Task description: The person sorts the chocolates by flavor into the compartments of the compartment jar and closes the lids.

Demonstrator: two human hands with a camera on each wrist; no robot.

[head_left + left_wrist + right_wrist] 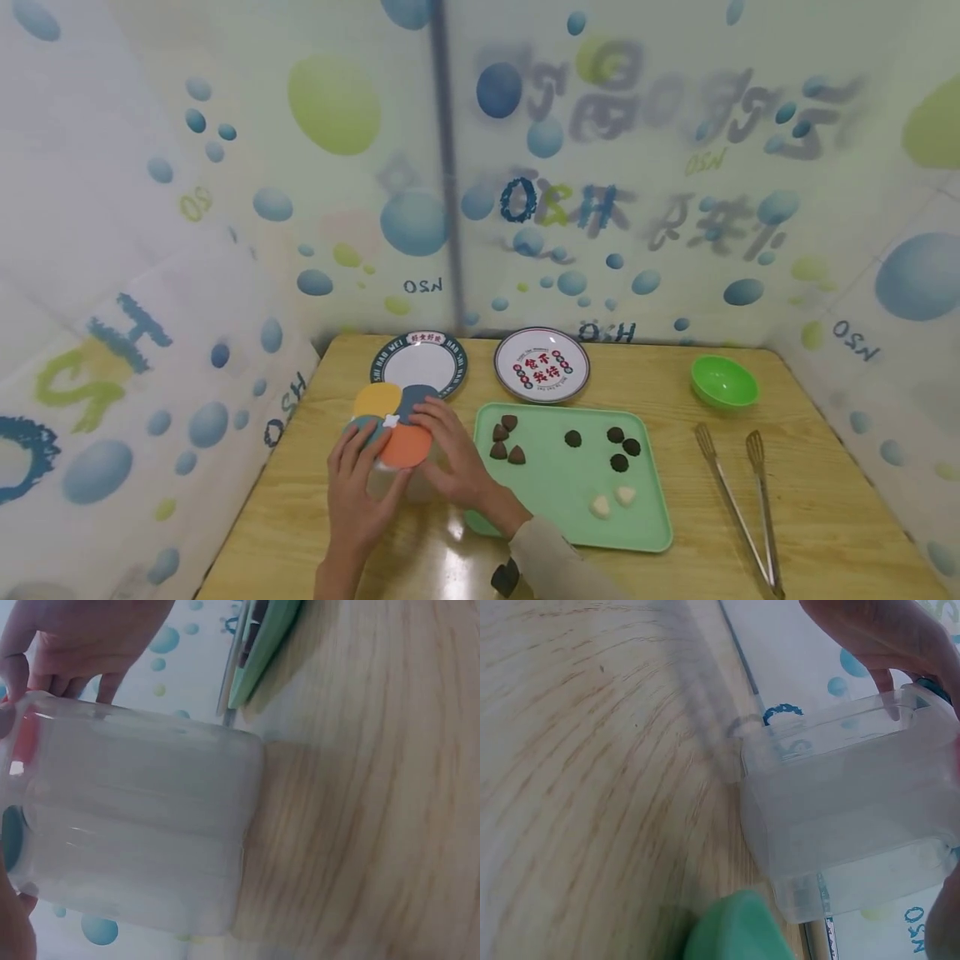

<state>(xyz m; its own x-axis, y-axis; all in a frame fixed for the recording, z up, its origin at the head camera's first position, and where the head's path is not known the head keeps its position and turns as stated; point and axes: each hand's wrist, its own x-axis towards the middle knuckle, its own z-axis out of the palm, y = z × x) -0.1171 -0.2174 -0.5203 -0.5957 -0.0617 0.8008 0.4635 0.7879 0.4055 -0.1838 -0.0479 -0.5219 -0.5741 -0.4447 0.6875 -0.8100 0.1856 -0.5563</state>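
A clear plastic canister point(142, 817) stands on the wooden table, under a lid point(406, 447) of yellow, dark blue, teal and orange petals around a white centre. My left hand point(356, 492) grips the lid's near left side, fingers over the teal petal and thumb by the orange one. From the right, my right hand point(456, 457) holds the lid, its fingers on the dark blue petal and thumb low at the orange edge. In the right wrist view the see-through walls of the canister point(840, 802) show no contents.
Right of the canister lies a green tray point(547, 525) with brown, black and cream pieces. Two plates, one dark-rimmed point(456, 367) and one white point(540, 346), sit behind. A green bowl point(723, 382) and metal tongs point(761, 500) are at the right.
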